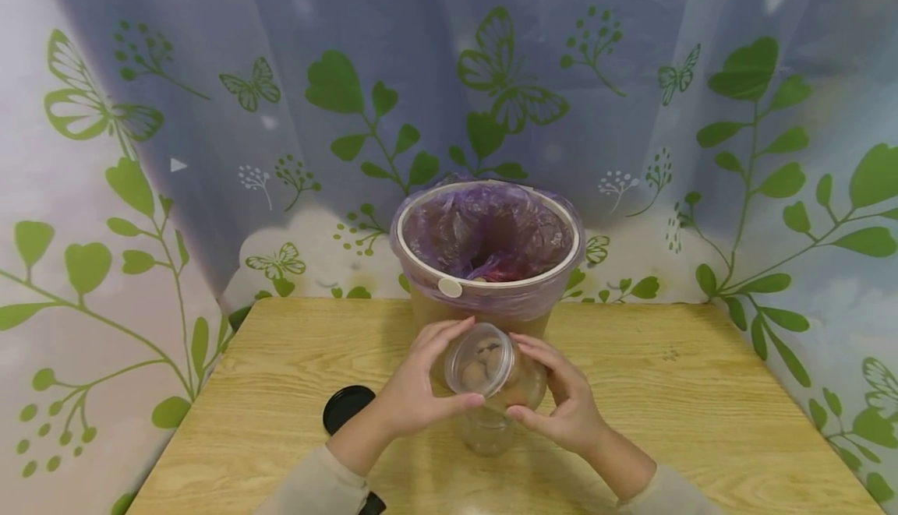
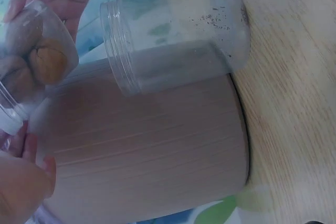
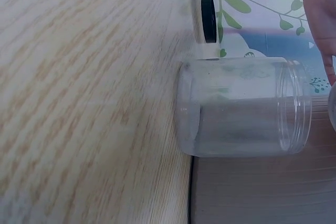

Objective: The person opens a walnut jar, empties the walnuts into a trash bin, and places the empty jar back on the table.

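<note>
Tilted between both hands is a clear plastic jar [image 1: 532, 381] without a lid, its mouth turned toward the left hand. Several walnuts [image 2: 47, 61] lie inside it. My left hand [image 1: 412, 396] holds it around the mouth, thumb below and fingers above. My right hand [image 1: 571, 404] grips the body from the other side. Below them a second clear jar [image 3: 241, 106] stands upright and uncovered on the table, with a few dark crumbs in its bottom part. In the head view the held jar partly hides it.
Behind the jars stands a wood-patterned bin [image 1: 431, 308] lined with a purple plastic bag [image 1: 484, 211]. A black lid [image 1: 348, 406] lies on the wooden table [image 1: 673, 390] left of the jars. Part of another black thing [image 1: 373, 504] shows by the left sleeve. A leaf-patterned curtain [image 1: 393, 24] surrounds the table.
</note>
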`<move>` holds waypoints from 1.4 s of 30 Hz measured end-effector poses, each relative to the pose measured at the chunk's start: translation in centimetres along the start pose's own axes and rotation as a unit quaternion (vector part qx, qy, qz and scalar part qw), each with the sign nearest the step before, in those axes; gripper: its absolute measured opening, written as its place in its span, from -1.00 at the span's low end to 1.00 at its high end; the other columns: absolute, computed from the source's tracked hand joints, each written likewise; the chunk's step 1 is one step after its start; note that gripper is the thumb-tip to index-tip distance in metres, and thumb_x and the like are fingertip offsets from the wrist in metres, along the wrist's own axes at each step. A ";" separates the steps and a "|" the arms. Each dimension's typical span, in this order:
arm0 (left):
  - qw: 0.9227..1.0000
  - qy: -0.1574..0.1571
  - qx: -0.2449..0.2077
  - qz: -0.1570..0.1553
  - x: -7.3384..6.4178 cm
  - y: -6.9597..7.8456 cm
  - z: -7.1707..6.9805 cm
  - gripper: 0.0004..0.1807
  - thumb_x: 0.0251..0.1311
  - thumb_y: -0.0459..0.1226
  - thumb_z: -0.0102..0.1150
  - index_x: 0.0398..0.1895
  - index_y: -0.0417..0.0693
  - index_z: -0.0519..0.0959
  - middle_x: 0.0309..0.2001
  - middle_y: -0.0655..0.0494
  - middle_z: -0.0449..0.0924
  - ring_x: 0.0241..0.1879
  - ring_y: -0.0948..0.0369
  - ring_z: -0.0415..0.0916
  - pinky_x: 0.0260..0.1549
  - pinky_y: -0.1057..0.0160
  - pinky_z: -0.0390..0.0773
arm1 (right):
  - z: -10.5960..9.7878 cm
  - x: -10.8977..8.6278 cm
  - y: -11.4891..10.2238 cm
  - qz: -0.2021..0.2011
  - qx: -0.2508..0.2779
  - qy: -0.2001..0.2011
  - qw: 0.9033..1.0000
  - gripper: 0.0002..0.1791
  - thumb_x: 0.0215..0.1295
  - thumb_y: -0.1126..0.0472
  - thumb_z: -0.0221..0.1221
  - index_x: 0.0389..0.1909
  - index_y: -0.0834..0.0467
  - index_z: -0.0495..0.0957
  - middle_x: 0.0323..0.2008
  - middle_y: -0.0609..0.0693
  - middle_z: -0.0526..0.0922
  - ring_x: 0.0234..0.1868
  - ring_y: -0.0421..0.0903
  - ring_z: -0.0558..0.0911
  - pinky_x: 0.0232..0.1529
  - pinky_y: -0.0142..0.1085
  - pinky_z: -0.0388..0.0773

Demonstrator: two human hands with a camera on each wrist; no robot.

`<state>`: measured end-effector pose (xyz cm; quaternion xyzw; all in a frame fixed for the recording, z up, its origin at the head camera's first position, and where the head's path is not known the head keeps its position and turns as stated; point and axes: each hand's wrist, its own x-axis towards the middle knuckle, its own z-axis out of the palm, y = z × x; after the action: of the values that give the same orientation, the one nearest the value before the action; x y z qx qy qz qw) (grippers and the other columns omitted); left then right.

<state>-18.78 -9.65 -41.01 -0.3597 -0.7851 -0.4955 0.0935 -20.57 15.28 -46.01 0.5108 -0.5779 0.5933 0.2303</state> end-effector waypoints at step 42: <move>0.994 0.050 0.038 -0.086 0.0 1.7 0.8 -0.16 0.16 0.21 0.26 0.40 -0.03 0.32 0.28 0.13 0.36 0.29 0.12 0.21 0.19 -0.21 0.29 | 0.1 -0.1 -0.2 -0.005 -0.001 0.008 1.000 -0.25 0.16 0.26 0.45 0.24 0.55 0.32 0.30 0.41 0.38 0.41 0.08 0.36 0.40 -0.23 0.28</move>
<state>-17.47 -8.58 -40.20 -0.2618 -0.8257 -0.4889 0.1032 -20.32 15.22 -46.03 0.5085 -0.5741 0.5958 0.2383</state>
